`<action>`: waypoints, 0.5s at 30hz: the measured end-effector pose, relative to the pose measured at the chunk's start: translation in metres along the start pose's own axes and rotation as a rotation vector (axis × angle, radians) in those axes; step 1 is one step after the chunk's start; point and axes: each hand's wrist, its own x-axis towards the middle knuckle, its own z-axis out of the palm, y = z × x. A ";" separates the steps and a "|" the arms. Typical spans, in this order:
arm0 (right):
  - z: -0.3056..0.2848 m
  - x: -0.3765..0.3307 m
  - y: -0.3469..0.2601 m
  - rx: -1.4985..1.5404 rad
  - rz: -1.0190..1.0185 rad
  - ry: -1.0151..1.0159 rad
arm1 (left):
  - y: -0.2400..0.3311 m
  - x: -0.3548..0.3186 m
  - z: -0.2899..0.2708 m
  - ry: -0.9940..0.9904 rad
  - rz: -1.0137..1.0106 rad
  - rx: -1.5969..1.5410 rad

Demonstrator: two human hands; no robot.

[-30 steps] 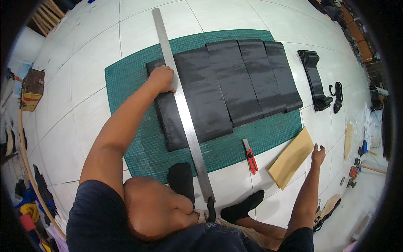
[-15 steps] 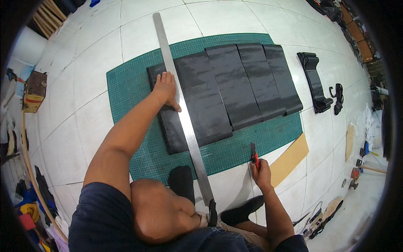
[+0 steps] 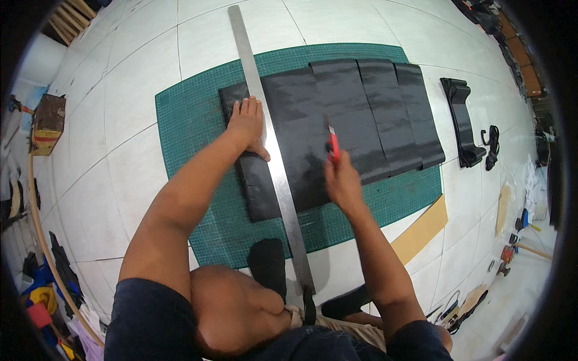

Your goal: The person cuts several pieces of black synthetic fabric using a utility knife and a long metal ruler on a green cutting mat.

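Note:
A long metal ruler point(image 3: 280, 186) lies slantwise across black folded sheet material point(image 3: 304, 144), near its left end. My left hand point(image 3: 248, 127) presses flat beside the ruler, fingers stretched out, the thumb at the ruler's edge and the fingertips near it. In my right hand point(image 3: 344, 183) is a red utility knife point(image 3: 333, 147), its dark blade pointing away from me above the black material. Whether the blade touches the sheet I cannot tell. Beneath everything lies a green cutting mat point(image 3: 189, 129), and the ruler overhangs it at both ends.
To the right on the tiled floor are a rolled black piece point(image 3: 460, 123), a coiled black cord point(image 3: 492, 147) and a tan strip of board point(image 3: 421, 231). A worn box point(image 3: 49, 125) stands at the left. Tools lie along the lower right. My knee and feet are close to the mat's near edge.
My right hand has carried the knife forward and left, from the mat's near edge to over the black material. My left hand stays on the ruler; the whole view has shifted slightly.

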 end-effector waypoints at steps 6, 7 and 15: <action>0.063 0.080 -0.098 -0.118 -0.067 -0.202 | -0.004 -0.001 0.007 -0.001 -0.015 -0.015; 0.069 0.091 -0.106 -0.113 -0.106 -0.175 | -0.003 0.000 0.006 0.024 -0.006 -0.026; 0.090 0.129 -0.126 -0.098 -0.108 -0.117 | -0.006 -0.003 0.007 0.002 0.010 -0.057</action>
